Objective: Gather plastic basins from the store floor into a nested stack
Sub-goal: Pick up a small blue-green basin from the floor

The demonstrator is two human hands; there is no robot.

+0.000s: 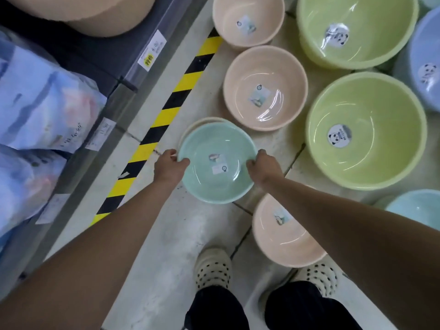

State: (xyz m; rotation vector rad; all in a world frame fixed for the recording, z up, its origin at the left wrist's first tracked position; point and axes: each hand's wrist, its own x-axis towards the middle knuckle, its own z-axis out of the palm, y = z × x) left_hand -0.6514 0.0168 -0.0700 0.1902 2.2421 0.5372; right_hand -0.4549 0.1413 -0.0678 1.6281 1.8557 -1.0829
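A small mint-green basin (209, 184) is held over the floor by both hands. My left hand (169, 166) grips its left rim and my right hand (263, 166) grips its right rim. Behind and partly under it shows the cream rim of another basin (202, 121). Three pink basins lie around: one beside my right foot (281, 241), one ahead (265, 88) and one farther off (247, 20). Two big lime-green basins (366, 129) (357, 29) sit to the right.
A shelf unit (107, 75) with price tags and bagged goods (40, 101) runs along the left, edged by yellow-black floor tape (166, 110). Blue basins (426, 58) and a pale blue one (416, 206) lie at the right edge. My feet (213, 267) stand on the grey floor.
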